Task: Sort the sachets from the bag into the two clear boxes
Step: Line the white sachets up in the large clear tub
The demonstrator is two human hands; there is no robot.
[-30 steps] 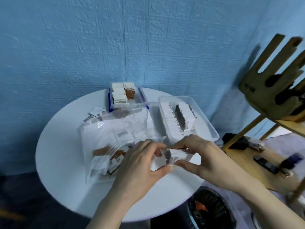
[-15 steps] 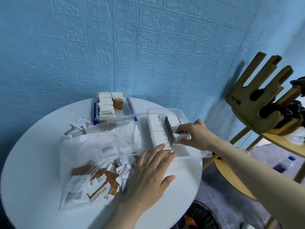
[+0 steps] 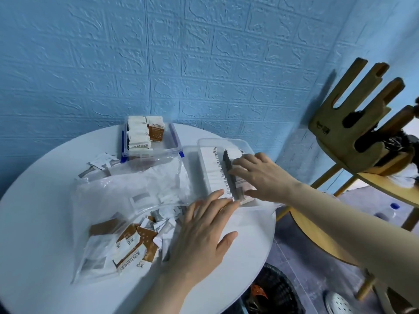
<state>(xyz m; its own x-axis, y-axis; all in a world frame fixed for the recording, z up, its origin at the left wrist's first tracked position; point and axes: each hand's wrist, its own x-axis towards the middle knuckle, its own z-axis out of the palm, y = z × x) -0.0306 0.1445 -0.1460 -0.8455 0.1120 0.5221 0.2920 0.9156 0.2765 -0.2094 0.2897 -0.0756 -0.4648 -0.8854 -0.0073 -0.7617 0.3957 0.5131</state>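
Right hand lies palm-down in the near box, fingers fairly straight, pressing on the row of white sachets standing on edge there; can't tell if it pinches one. Left hand is flat and spread, holding nothing, fingertips touching the near end of that row at the box's front edge, palm over the bag mouth. Bag lies on the round white table, brown and white sachets still inside. Far box holds more packs. A few loose sachets lie left of it.
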